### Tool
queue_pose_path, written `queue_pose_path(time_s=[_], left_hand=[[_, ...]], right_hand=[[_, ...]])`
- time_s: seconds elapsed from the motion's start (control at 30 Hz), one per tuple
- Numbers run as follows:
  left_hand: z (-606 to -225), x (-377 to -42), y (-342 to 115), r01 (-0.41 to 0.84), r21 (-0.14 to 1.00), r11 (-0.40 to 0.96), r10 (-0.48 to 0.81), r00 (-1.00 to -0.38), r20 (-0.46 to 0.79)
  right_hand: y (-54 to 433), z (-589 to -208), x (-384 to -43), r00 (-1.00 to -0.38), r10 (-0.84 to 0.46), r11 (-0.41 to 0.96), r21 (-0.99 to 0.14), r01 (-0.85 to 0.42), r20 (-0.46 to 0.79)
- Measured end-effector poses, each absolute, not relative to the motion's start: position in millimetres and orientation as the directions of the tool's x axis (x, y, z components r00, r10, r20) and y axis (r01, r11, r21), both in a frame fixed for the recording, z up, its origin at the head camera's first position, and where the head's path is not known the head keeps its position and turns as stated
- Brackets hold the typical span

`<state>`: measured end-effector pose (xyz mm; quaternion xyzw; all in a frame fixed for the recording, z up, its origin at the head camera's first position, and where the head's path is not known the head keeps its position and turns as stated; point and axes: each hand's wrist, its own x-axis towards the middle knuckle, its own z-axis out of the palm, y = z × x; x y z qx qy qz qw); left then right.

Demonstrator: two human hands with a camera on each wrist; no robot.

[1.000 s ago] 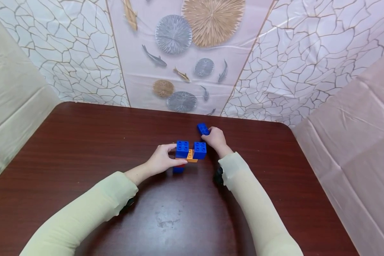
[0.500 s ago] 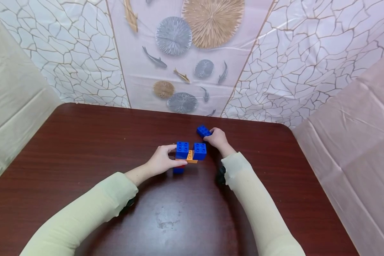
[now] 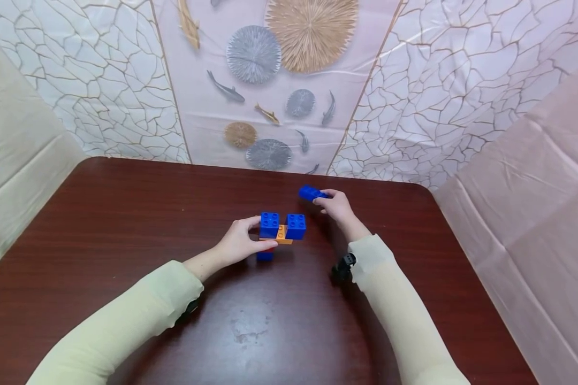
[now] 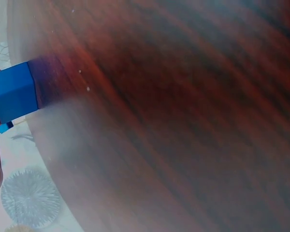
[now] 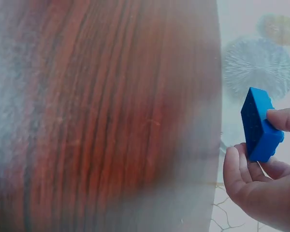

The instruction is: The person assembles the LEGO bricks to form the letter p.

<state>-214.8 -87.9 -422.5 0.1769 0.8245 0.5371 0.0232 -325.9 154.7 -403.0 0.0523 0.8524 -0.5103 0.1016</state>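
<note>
My left hand [image 3: 241,241] grips a stack of building bricks between thumb and fingers. Two blue bricks stand side by side on top of the stack, a left one [image 3: 270,224] and a right one [image 3: 296,226]. They sit on an orange brick [image 3: 281,234], with studs showing in the gap between them. Below it are a bit of red and a lower blue brick [image 3: 265,256], also seen in the left wrist view as a blue block [image 4: 15,93]. Farther back, my right hand [image 3: 338,207] pinches a loose blue brick [image 5: 259,124] between thumb and fingers, its studs turned toward the thumb side.
Both hands work over a dark brown wooden table [image 3: 125,214]. Behind its back edge hangs a patterned cloth [image 3: 308,133], and plain cloth walls [image 3: 534,187] stand at the sides. A black wrist camera [image 3: 343,268] hangs under the right sleeve.
My right hand has moved a little to the right, and the loose blue brick has turned to lie more crosswise in its fingers. The left hand keeps its hold on the stack; the view has shifted slightly.
</note>
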Motion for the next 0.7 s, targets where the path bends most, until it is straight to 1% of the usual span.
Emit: queue_pose_path(time_s=[0.07, 0.27, 0.5, 0.7], left_hand=[[-422, -214, -88, 0.262, 0.894, 0.364, 0.316, -0.937, 0.145], [-423, -213, -92, 0.287, 0.873, 0.395, 0.319, -0.934, 0.163], [-422, -212, -99, 0.344, 0.860, 0.378, 0.286, -0.926, 0.244], [-417, -211, -101, 0.330, 0.865, 0.378, 0.278, -0.932, 0.234]], right_hand=[[156, -399, -324, -0.970, -0.024, 0.438, -0.875, 0.207, -0.241], [162, -389, -315, -0.959, -0.046, 0.404, -0.884, 0.237, -0.278], [168, -374, -307, -0.968, -0.106, 0.349, -0.920, 0.177, -0.227], [174, -369, -305, -0.968, -0.132, 0.344, -0.926, 0.156, -0.212]])
